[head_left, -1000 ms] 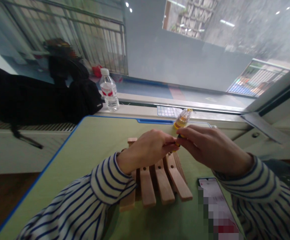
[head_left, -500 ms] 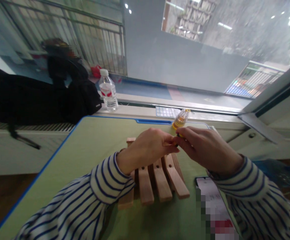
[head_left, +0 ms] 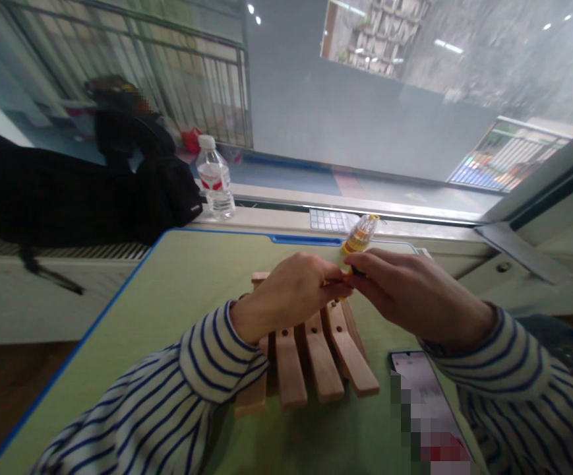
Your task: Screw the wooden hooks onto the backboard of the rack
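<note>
My left hand [head_left: 299, 290] is closed, thumb and fingers pinched together above a wooden piece. My right hand [head_left: 409, 290] meets it at the fingertips, closed on a small yellow-and-black object [head_left: 357, 270] that is mostly hidden by the fingers. I cannot make out whether the left fingertips hold the same object. Beneath the hands lies the wooden piece [head_left: 293, 373], with several flat bars fanned toward me. Dark round holes show on the bars; its far part is covered by my left hand and forearm.
A clear bottle with yellow ends [head_left: 360, 234] stands just beyond my right hand. A phone [head_left: 422, 389] lies on the green table [head_left: 167, 297] at right. On the window sill are a water bottle [head_left: 215, 181], a white gridded sheet [head_left: 330, 220] and a black bag [head_left: 162, 185].
My right hand has shifted slightly and turned around the small object; less of its yellow part shows on top. Both hands remain together above the wooden piece.
</note>
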